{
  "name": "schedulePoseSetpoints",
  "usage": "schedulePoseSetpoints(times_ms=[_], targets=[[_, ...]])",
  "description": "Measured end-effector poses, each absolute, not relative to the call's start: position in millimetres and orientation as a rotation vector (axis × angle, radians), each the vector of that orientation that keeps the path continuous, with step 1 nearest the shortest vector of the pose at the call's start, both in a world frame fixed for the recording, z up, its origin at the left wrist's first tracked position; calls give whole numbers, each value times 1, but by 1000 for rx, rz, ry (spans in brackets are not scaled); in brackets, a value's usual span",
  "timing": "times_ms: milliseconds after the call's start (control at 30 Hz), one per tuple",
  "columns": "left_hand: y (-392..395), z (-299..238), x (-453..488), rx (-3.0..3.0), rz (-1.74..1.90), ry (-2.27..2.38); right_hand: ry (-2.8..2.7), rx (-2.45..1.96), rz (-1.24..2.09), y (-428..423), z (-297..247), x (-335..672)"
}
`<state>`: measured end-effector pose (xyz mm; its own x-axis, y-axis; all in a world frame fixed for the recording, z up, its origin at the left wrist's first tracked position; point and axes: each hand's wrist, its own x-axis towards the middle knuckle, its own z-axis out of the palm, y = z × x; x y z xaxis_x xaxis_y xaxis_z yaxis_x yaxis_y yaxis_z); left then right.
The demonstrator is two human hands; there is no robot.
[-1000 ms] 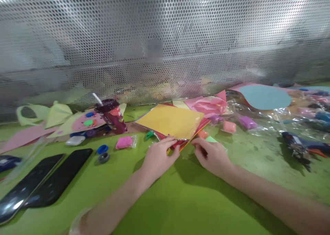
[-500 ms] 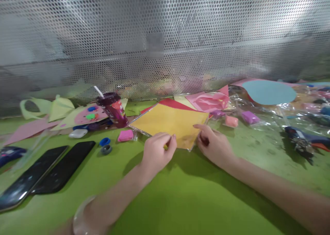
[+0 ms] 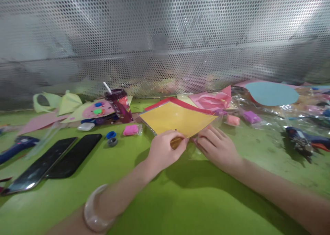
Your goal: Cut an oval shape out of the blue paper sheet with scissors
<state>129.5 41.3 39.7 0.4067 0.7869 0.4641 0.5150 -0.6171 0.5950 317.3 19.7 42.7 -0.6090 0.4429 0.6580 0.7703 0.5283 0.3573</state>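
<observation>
"I was watching from my desk too, but where did you have the yellow sheet [image 3: 177, 116]?"

"I had it mid-view on the green tabletop [image 3: 165, 204], just beyond both hands, with a red sheet [image 3: 170, 99] showing along its far edges. The purple cup [image 3: 121, 107] stood off to its left."

"And its long axis?"

"It lay like a diamond, one corner toward the wearer. I read the longer diagonal as running left to right, across the line of reach, so both hands were at the near corner, with the side corners farther out."

"Which hand was nearer?"

"The left hand [image 3: 165, 150]. It overlapped the near left edge, and I judged its grip clamped on the sheet there, thumb on the near side. The right hand [image 3: 219, 149] was just beside that corner, on the right, its fingers curled."

"Was that second grip closed on anything?"

"I couldn't tell. The fingertips were by the near right edge, but the bent fingers hid what they touched. The orange packet [image 3: 232, 120] was farther out, beyond that hand and apart from it."
</observation>
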Motion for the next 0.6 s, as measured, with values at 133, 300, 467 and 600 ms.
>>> schedulePoseSetpoints(times_ms=[133, 300, 467, 600], targets=[[45, 41, 128, 2139, 1027, 1112, -2344, -1012, -678, 18, 42, 315], [49, 42, 126, 2036, 1009, 1128, -2364, -1009, -189, 13, 47, 314], [53, 43, 124, 2059, 920, 1096, -2214, -987, -82, 12, 47, 310], [51, 43, 127, 2188, 849, 1108, -2174, -1033, -11, 16, 42, 307]])
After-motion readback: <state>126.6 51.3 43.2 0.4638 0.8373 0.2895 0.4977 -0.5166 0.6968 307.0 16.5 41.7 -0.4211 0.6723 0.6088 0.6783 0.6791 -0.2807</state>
